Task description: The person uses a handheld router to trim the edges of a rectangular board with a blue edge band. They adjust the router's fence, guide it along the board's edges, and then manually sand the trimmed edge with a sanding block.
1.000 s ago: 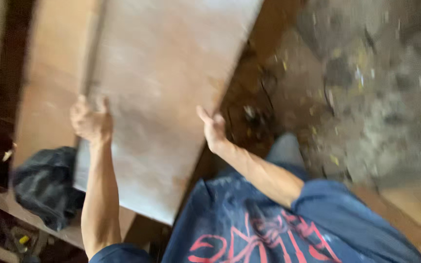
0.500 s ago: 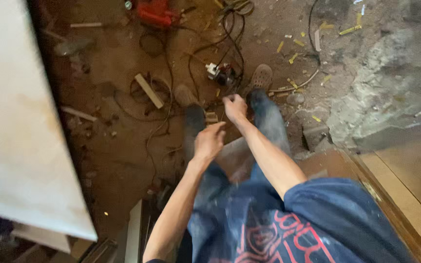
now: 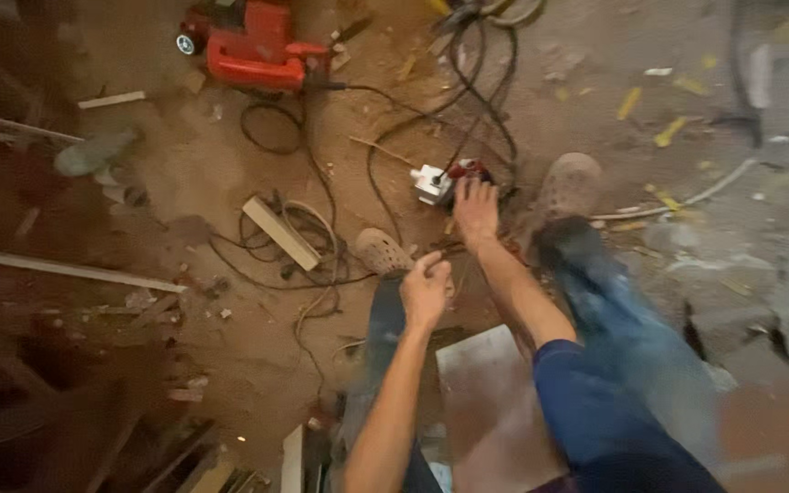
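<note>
head view: the floor (image 3: 212, 183) is seen from above, brown and dusty, with bits of wood and wires spread over it. a small red and white power tool (image 3: 449, 178) lies on the floor between two dusty shoes. the right hand (image 3: 475, 208) is stretched down to this small tool and is laid on its near end; the fingers are spread a little over it, but it cannot be told if the tool is gripped. the left hand (image 3: 425, 290) is held just below and left of the small tool, not touching it; its fingers are curled in loosely, and it cannot be told if anything is held in them. the left shoe (image 3: 383, 252) is seen just left of and below the small tool, and the right shoe (image 3: 566, 187) just to its right. black cables (image 3: 468, 82) are looped above the small tool. a bigger red machine (image 3: 253, 46) is seen far up and left of it. a flat wooden block (image 3: 281, 233) lies to the left of the small tool, on more wires. a grey board (image 3: 490, 402) is seen well below the small tool, between the legs in blue jeans.
</note>
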